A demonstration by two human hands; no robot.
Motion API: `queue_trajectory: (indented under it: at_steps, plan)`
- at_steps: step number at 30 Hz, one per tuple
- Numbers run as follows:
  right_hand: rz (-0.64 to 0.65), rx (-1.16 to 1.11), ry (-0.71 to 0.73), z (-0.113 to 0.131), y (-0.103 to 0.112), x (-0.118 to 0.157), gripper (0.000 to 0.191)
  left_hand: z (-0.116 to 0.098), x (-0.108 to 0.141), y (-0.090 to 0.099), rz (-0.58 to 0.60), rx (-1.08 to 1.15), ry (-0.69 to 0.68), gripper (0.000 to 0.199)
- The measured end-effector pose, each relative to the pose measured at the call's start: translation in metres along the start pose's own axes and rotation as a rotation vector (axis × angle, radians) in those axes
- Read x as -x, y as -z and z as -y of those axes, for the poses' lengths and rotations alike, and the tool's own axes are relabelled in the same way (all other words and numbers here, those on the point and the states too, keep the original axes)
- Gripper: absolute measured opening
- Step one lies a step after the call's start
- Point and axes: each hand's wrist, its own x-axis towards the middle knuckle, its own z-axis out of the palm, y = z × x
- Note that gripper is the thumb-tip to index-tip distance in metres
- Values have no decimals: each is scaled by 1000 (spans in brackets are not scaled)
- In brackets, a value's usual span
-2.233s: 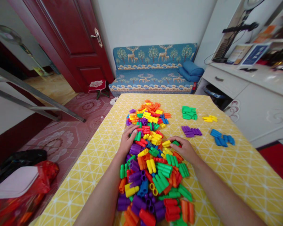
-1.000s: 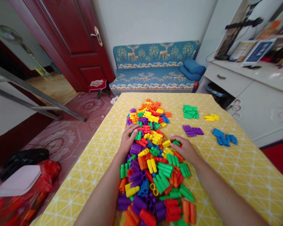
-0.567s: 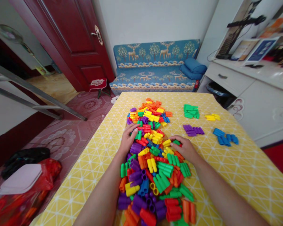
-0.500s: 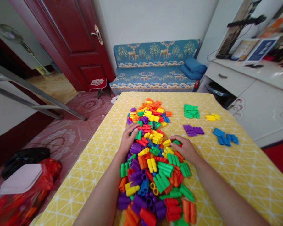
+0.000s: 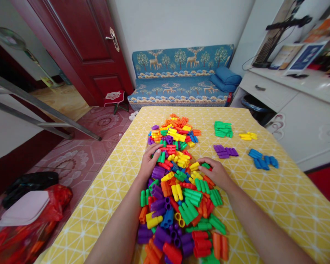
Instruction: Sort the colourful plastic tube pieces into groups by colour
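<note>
A long, mixed heap of plastic tube-shaped building blocks point(image 5: 191, 198) in purple, green, red, orange, yellow and blue runs down the table. At its left edge rests my left hand point(image 5: 150, 159), thumb and fingers apart beside a green block point(image 5: 161, 157); nothing shows in its grasp. On the other side, my right hand point(image 5: 215, 173) lies palm down with fingers apart and bent over the blocks. Its fingertips are at the end of a yellow block point(image 5: 194, 166), and a green block point(image 5: 206, 166) shows between its fingers. The palm side of both hands is hidden.
Sorted groups lie to the right: green blocks point(image 5: 223, 129), yellow blocks point(image 5: 248, 136), purple blocks point(image 5: 225, 151) and blue blocks point(image 5: 263, 160). A yellow patterned cloth point(image 5: 110, 194) covers the table. Behind stands a blue sofa point(image 5: 178, 88); a white cabinet point(image 5: 299, 117) is at right.
The view has shifted very slightly. Both hands and the blocks stay in place.
</note>
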Motion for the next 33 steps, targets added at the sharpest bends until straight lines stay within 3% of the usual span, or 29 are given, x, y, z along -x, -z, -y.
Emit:
queue_trajectory:
  at_steps: [14, 19, 27, 33]
  plan:
    - [-27, -14, 32, -4, -1, 0, 19, 1, -1, 0, -4, 1, -21, 33]
    - [-170, -33, 54, -11, -2, 0, 17, 0, -1, 0, -5, -7, -3, 34]
    - [-266, -125, -13, -9, -3, -1, 16, 0, -1, 0, 0, -3, 3, 35]
    - [-432, -190, -67, -6, -2, 0, 21, -1, -1, 1, 8, -8, -5, 35]
